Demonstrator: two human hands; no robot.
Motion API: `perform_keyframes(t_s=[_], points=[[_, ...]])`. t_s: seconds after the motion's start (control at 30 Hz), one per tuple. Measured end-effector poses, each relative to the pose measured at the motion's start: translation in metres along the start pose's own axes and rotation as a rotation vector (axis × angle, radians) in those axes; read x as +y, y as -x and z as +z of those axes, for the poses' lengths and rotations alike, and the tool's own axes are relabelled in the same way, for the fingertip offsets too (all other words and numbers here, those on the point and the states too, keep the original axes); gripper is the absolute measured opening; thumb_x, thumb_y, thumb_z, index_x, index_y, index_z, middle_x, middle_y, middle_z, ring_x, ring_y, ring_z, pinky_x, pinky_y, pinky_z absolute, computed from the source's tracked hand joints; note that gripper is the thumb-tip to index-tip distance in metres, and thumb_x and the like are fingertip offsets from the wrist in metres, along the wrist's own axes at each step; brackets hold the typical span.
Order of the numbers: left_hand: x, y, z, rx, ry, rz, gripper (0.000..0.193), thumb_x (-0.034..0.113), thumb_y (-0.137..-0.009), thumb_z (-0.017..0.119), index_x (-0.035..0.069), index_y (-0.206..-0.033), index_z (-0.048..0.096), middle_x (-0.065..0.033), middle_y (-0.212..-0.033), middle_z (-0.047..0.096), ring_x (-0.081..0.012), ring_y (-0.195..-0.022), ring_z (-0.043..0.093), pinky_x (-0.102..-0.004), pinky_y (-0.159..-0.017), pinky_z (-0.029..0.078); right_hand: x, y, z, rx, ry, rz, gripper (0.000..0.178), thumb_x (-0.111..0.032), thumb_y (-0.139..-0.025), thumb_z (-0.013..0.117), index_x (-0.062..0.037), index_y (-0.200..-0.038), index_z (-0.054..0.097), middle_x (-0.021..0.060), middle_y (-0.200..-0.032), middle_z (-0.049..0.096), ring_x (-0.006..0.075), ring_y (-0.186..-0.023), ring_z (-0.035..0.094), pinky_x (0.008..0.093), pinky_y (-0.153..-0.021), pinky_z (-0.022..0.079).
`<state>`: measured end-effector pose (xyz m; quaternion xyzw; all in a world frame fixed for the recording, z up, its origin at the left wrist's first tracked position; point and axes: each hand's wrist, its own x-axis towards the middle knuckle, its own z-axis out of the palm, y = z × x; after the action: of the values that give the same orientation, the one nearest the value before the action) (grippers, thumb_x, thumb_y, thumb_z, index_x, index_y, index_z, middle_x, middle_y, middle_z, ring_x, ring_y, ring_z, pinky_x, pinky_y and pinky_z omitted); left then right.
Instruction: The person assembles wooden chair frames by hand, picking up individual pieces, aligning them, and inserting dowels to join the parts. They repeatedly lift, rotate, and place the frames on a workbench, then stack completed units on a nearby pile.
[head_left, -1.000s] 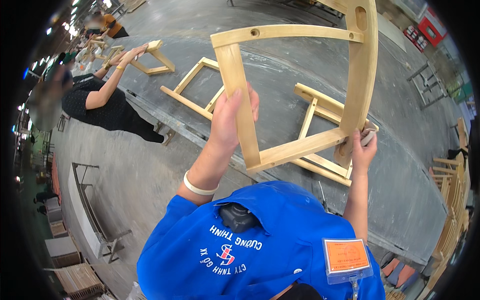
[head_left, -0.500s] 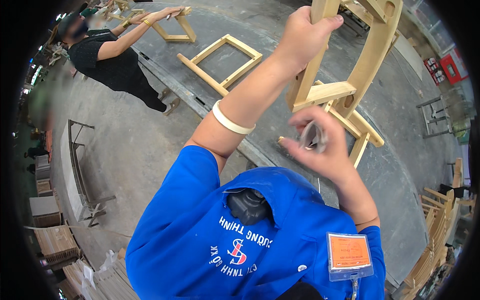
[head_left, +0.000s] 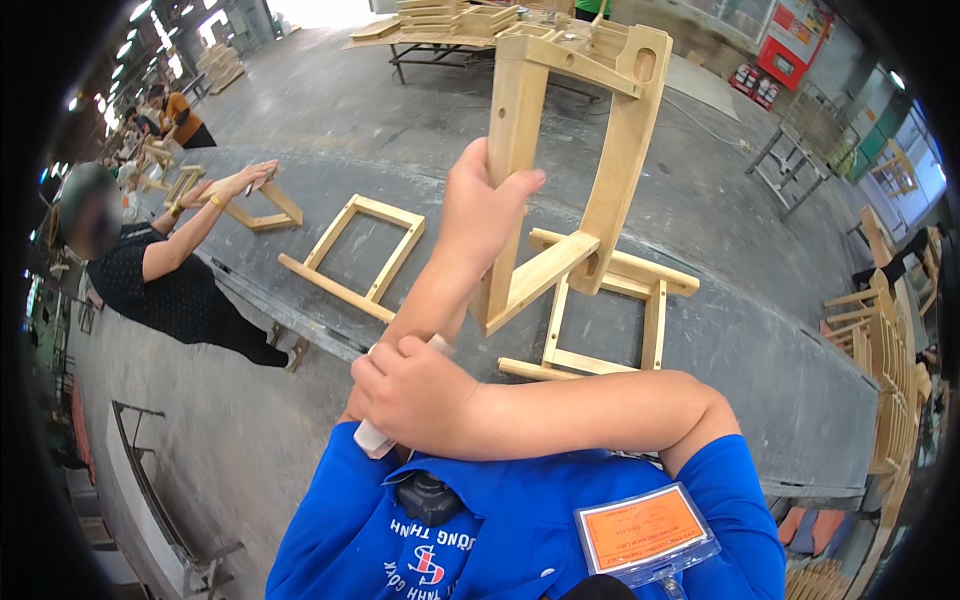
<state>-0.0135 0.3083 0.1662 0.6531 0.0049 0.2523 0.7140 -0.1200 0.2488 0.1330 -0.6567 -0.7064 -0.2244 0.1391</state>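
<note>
My left hand (head_left: 490, 210) grips one leg of a pale wooden frame (head_left: 545, 275), fingers wrapped round the bar. The frame is raised and tilted above the table, with an oval slot near one end of its curved side. My right hand (head_left: 415, 395) is closed against my left forearm. A whitish strip (head_left: 374, 440) sticks out at both sides of this hand; its kind is hidden by the fingers. Just beyond my arms, a second wooden frame (head_left: 655, 325) lies on the grey table (head_left: 760, 370).
Another wooden frame (head_left: 390, 270) lies on the table to the left. Farther left, a person in dark clothes (head_left: 170, 290) handles a frame (head_left: 285, 207). Wooden parts are piled on a far table (head_left: 440, 45); more are stacked at the right (head_left: 895, 400).
My right hand has moved left and closed at my left forearm; it was beside the frame with a greyish curled piece. My left hand still holds the frame. The view has shifted.
</note>
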Motion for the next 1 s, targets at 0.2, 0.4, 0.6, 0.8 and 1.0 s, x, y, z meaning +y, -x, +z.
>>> perform_keyframes(t_s=[0.2,0.4,0.6,0.8,1.0], points=[[0.008,0.016,-0.009,-0.108,0.186,-0.032,0.027,0.006,-0.078,0.064,0.0,-0.102,0.052,-0.0024,-0.079,0.057,-0.0095,-0.064,0.053,-0.0246,-0.056,0.043,-0.016,-0.014,0.01,-0.065,-0.008,0.078,0.015,-0.024,-0.071,0.059,-0.0102,-0.073,0.065,0.002,-0.075,0.052,0.0166,-0.071,0.053,0.0282,-0.056,0.036],[0.011,0.025,-0.02,-0.206,0.29,-0.008,0.032,0.014,-0.074,0.058,0.002,-0.102,0.051,-0.0081,-0.072,0.05,-0.0139,-0.058,0.049,-0.0236,-0.054,0.042,-0.02,-0.015,0.008,-0.154,-0.041,0.005,0.016,-0.022,-0.073,0.059,-0.0085,-0.078,0.065,0.0024,-0.08,0.053,0.0184,-0.076,0.053,0.0285,-0.06,0.038],[0.004,0.027,-0.025,-0.325,0.476,-0.057,0.039,0.021,-0.071,0.061,0.002,-0.103,0.05,-0.0083,-0.071,0.049,-0.0148,-0.058,0.05,-0.024,-0.053,0.042,-0.02,-0.012,0.01,-0.163,-0.125,-0.022,0.016,-0.021,-0.077,0.058,-0.008,-0.082,0.065,0.003,-0.082,0.054,0.0191,-0.078,0.053,0.0291,-0.062,0.038],[0.004,0.026,-0.026,-0.395,0.496,-0.033,0.041,0.022,-0.071,0.062,0.002,-0.104,0.05,-0.0084,-0.071,0.048,-0.0149,-0.057,0.05,-0.0234,-0.053,0.043,-0.018,-0.023,0.011,-0.212,-0.159,-0.004,0.016,-0.021,-0.077,0.06,-0.0084,-0.085,0.067,0.0056,-0.087,0.06,0.0208,-0.081,0.059,0.0316,-0.065,0.042],[0.011,0.03,-0.025,-0.398,0.472,-0.031,0.04,0.022,-0.071,0.062,0.002,-0.103,0.05,-0.0082,-0.071,0.048,-0.0147,-0.059,0.05,-0.023,-0.053,0.043,-0.016,-0.024,0.007,-0.29,-0.193,-0.049,0.018,-0.021,-0.076,0.062,-0.0087,-0.087,0.07,0.0075,-0.09,0.062,0.0221,-0.084,0.062,0.0332,-0.068,0.043]])
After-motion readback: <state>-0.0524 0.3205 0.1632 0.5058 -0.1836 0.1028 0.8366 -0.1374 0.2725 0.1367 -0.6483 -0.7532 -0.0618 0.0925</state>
